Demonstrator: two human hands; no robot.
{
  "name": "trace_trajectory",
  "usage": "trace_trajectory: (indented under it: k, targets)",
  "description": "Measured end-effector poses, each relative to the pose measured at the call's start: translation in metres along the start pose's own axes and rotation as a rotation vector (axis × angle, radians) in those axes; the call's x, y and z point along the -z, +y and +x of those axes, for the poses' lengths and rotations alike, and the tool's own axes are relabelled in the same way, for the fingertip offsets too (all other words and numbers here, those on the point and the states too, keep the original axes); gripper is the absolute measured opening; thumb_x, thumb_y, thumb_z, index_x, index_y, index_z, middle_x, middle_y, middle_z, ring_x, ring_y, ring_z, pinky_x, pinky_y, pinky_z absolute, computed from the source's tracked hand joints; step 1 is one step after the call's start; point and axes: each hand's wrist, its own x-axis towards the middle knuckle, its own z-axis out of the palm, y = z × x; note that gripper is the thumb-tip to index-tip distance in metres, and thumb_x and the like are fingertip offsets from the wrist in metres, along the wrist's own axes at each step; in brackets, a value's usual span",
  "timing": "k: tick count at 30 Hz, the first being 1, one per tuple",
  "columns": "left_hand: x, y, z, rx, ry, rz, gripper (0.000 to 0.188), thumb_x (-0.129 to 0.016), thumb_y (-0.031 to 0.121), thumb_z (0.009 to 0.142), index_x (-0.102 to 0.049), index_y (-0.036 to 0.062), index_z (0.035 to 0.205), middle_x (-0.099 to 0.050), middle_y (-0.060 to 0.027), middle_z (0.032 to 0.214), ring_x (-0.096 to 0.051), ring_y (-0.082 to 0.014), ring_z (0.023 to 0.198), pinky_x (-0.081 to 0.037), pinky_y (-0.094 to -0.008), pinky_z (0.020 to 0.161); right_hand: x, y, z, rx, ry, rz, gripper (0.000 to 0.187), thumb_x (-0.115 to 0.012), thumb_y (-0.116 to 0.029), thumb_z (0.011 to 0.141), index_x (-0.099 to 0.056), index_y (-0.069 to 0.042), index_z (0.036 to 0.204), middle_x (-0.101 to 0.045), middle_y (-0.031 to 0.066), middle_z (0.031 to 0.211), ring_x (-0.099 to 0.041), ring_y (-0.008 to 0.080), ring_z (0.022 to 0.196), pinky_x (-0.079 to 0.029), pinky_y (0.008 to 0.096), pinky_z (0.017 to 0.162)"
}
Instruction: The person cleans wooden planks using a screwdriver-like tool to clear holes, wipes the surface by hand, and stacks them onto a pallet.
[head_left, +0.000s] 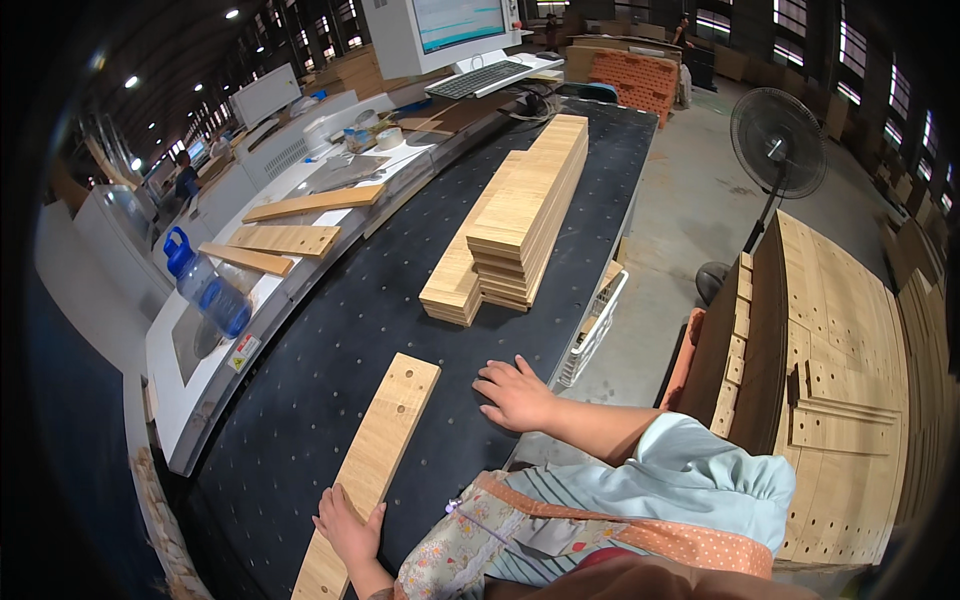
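Note:
A light wooden board (388, 415) with drilled holes at its far end lies aslant on the black table (300, 400). My left hand (350, 532) spans the board's near part, fingers at its left edge and thumb along its right, gripping it. To the right of the board, my right hand (515, 394) rests on the black surface near the table's right edge. Its fingers are spread and it holds nothing. Beyond both hands stands a tall stack of similar boards (530, 195), with a lower stack (452, 285) against its left side.
On the white machine ledge at left are a blue water bottle (208, 285) and several loose wooden strips (285, 240). A monitor (450, 30) and keyboard (480, 80) stand at the far end. To the right are a standing fan (778, 145) and large stacked panels (835, 380).

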Motion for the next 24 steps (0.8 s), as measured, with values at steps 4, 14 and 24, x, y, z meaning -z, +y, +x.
trace_trajectory:
  k: [4,14,24]
  targets:
    - [-0.001,-0.001,0.001,0.006,-0.002,-0.005,0.085,-0.080,0.038,0.062,-0.042,0.0065,0.132,-0.043,-0.0159,0.135,-0.035,-0.0315,0.130,-0.016,-0.0560,0.110,-0.003,0.001,0.000,-0.002,0.010,-0.001,0.044,-0.060,-0.032,0.083,-0.053,-0.009,0.121,-0.049,0.0117,0.128,-0.038,0.0285,0.128,-0.028,0.0585,0.104]
    - [-0.004,-0.005,0.000,0.008,0.010,-0.002,0.085,-0.080,0.038,0.061,-0.042,0.0079,0.131,-0.042,-0.0151,0.135,-0.035,-0.0314,0.130,-0.016,-0.0560,0.110,-0.007,0.001,-0.001,0.002,0.027,-0.013,0.045,-0.059,-0.032,0.083,-0.053,-0.009,0.121,-0.051,0.0110,0.127,-0.039,0.0278,0.127,-0.028,0.0558,0.105]
    - [0.012,0.003,0.003,-0.103,-0.007,0.167,0.081,-0.071,0.058,0.068,-0.049,0.0086,0.128,-0.050,-0.0148,0.127,-0.047,-0.0330,0.119,-0.038,-0.0524,0.096,-0.007,0.008,-0.007,0.175,0.383,0.106,0.031,-0.065,-0.021,0.077,-0.058,-0.008,0.105,-0.056,0.0081,0.108,-0.049,0.0277,0.113,-0.037,0.0423,0.094]
